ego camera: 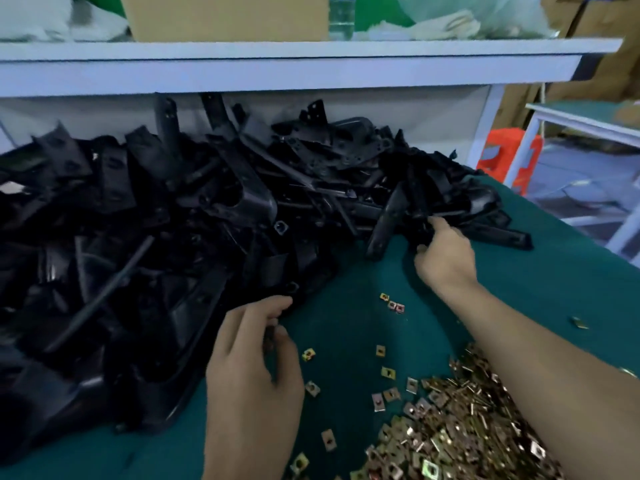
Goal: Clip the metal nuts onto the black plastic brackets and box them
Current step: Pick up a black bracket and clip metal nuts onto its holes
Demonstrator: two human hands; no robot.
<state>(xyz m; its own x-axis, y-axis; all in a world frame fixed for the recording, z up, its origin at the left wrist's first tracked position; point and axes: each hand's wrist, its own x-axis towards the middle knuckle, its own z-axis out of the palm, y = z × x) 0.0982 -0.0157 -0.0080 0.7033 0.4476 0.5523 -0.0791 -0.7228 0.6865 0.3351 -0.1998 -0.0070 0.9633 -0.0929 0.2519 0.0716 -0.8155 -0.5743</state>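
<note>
A big heap of black plastic brackets point(156, 237) covers the left and back of the green table point(346, 323). A pile of brass-coloured metal nuts point(460, 420) lies at the front right, with single nuts scattered toward the middle. My left hand point(252, 372) sits at the heap's front edge, its fingers curled round a small dark piece that is mostly hidden. My right hand point(446, 254) reaches to the heap's right end and grips a black bracket point(420, 230) there.
A white shelf point(277, 64) overhangs the back of the table, carrying a cardboard box point(225, 15), a water bottle point(341, 15) and plastic bags. To the right stand an orange stool point(502, 157) and another table frame point(571, 119).
</note>
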